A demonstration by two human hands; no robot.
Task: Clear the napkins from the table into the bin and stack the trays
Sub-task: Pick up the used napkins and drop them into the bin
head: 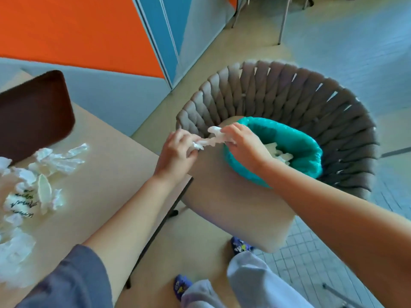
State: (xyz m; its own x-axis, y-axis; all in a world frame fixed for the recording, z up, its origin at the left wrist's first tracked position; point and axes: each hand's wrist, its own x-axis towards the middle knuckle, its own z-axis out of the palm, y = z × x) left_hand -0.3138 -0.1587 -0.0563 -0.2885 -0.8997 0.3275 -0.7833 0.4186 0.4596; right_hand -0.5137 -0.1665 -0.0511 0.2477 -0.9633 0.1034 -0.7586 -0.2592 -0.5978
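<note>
A: Where's the napkin [211,138]?
B: Pinched between left hand [178,150] and right hand [242,145], beside the bin [309,152].
A: Risk?
B: Released early, it may land outside the bin.

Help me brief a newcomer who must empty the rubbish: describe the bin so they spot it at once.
Start at the big round chair with the woven grey back, right of the table. On its beige seat sits the bin, lined with a bright teal bag and holding white napkins. It is the only teal thing there; the right hand reaches over its rim.
</note>
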